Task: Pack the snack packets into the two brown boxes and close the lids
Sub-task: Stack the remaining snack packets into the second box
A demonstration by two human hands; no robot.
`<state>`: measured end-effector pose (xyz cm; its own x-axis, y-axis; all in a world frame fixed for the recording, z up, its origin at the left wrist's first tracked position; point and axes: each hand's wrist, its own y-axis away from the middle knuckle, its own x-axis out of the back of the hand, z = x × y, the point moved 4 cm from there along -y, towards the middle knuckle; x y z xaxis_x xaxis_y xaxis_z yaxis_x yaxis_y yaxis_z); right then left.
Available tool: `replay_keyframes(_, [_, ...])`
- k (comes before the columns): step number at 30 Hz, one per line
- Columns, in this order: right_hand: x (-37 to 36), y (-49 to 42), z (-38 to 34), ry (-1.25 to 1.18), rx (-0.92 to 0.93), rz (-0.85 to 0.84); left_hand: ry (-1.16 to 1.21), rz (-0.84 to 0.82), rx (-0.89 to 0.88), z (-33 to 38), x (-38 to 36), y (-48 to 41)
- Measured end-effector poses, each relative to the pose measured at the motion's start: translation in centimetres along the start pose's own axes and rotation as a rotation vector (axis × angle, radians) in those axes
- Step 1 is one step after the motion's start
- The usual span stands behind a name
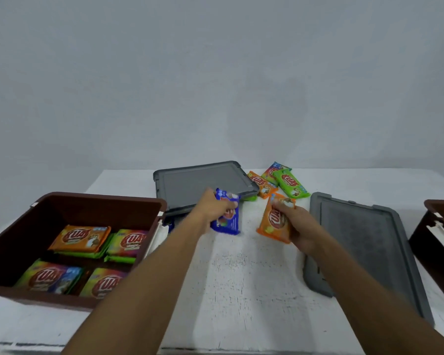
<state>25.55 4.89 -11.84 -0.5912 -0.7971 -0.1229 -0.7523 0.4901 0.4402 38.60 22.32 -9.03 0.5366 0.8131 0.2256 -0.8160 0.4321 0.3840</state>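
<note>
Both hands busy — my left hand (217,208) is clamped on a blue packet (227,216), my right hand (296,222) is clamped on an orange packet (276,219), both held just above the middle of the tabletop (241,278). The left brown box (69,201) sits at the left edge, open, with four stacks of packets already in it. The right brown box (436,226) is at the right edge, mostly cut off, with at least one packet showing inside. To do this well I'd carry each packet to the box on its own side and lay it flat on a stack, label up, so the lids can shut flush. Four or so loose packets (290,181) remain near the far edge. One grey lid (203,183) lies at the far edge, the other grey lid (364,231) lies on the right side — both off. White cloth-like surface, a bit worn; plain pale wall behind, nothing else in the room visible.
</note>
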Motion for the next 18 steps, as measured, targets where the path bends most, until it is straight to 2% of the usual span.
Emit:
replay_keyframes(2, [-1.2,0.7,-0.9,-0.118,0.029,-0.056,0.143,-0.04,-0.034,1.9,1.3,0.8])
replay_keyframes(7, [-5.8,3.1,-3.9,-0.021,0.179,-0.155,0.248,-0.058,-0.161,5.5,7.1,3.0])
replay_keyframes(12, [-12.8,5.8,-6.1,0.078,0.254,-0.262,0.134,-0.057,-0.194,5.3,14.9,4.6])
replay_keyframes(16, [-19.7,7.9,-7.3,0.124,0.328,-0.306,-0.03,-0.185,-0.251,3.8,22.0,6.1])
replay_keyframes(18, [-22.5,8.6,-7.6,0.268,0.394,-0.301,-0.134,-0.245,-0.279,2.9,25.5,6.4])
